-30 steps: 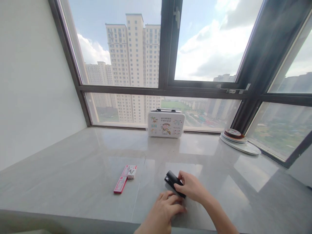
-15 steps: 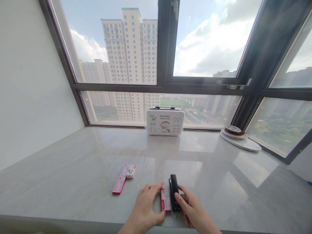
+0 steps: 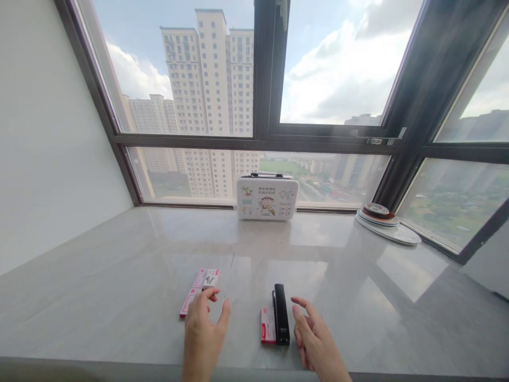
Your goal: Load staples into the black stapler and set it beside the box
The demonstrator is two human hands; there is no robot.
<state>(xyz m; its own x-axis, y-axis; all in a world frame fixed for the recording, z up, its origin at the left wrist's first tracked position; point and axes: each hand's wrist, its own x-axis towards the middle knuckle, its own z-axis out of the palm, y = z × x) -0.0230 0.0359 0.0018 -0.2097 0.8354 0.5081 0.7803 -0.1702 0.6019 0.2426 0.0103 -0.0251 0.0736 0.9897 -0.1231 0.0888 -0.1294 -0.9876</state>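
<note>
A black stapler [image 3: 281, 315] lies lengthwise on the pale stone sill, touching the right side of a red-and-white staple box [image 3: 268, 325]. Just right of the stapler is my right hand [image 3: 316, 334], apart from it, fingers loosely curled and holding nothing. My left hand [image 3: 204, 329] hovers by the left group of boxes, thumb and fingers apart, nothing between them. It partly covers a flat pink-and-white box [image 3: 187, 305]. Beyond that lie another pink-and-white box [image 3: 202, 277] and a small white box [image 3: 211, 278] with a stapler-like picture.
A white cartoon-printed case [image 3: 267, 199] with a black handle stands against the window. Stacked plates [image 3: 384, 223] sit in the right corner. The sill's front edge [image 3: 119, 362] runs along the bottom, and a white wall [image 3: 51, 138] closes the left side.
My left hand has left the staple box and moved left to the other boxes. My right hand has let go of the stapler, which now sits against the staple box.
</note>
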